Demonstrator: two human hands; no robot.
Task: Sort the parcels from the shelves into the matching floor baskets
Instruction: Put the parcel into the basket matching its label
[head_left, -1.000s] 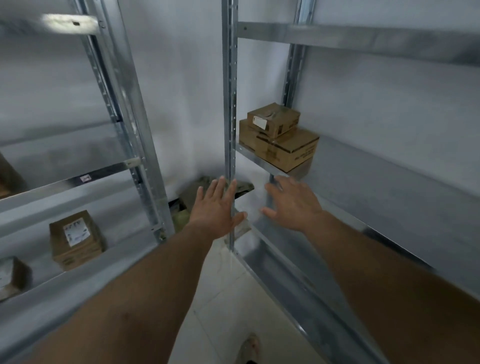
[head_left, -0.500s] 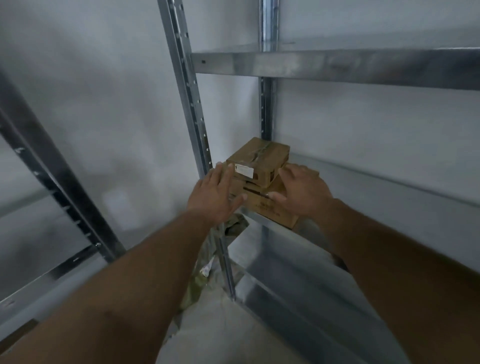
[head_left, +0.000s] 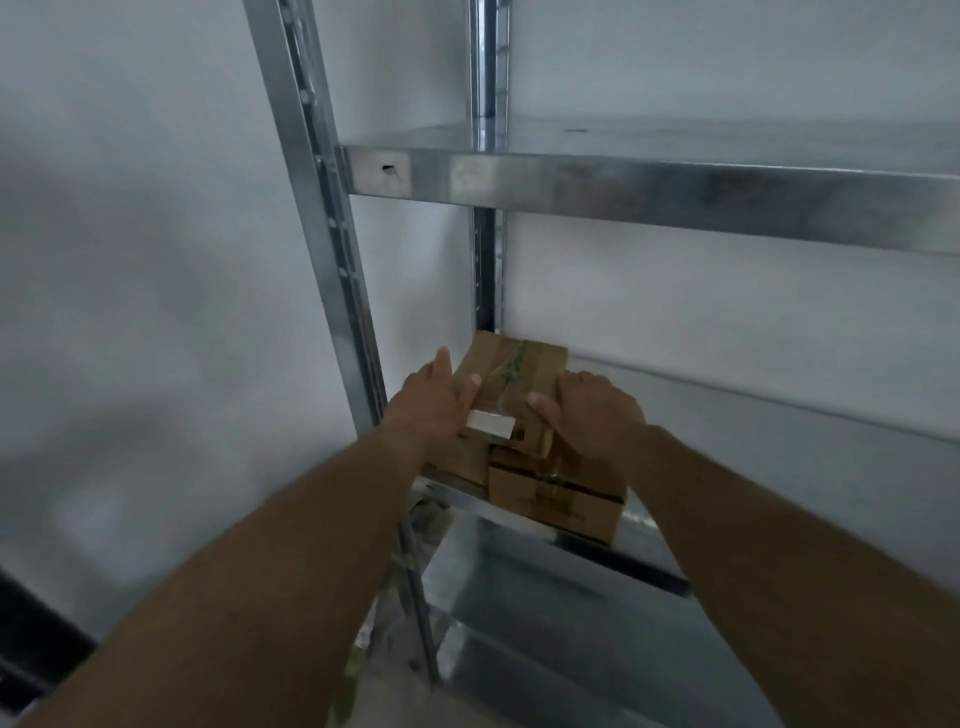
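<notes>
L hand (head_left: 434, 400) & R hand (head_left: 592, 410) both clamp the small box (head_left: 511, 379) between them, thumbs on top. Beneath the grip: larger box (head_left: 561, 493) on shelf (head_left: 654, 571). Stiff cardboard, prob light (taped top maybe slick), so hold the sides.

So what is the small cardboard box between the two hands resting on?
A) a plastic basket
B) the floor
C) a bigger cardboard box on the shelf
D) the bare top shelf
C: the small box, left hand and right hand on its sides, sits atop the bigger box on the metal shelf.
</notes>
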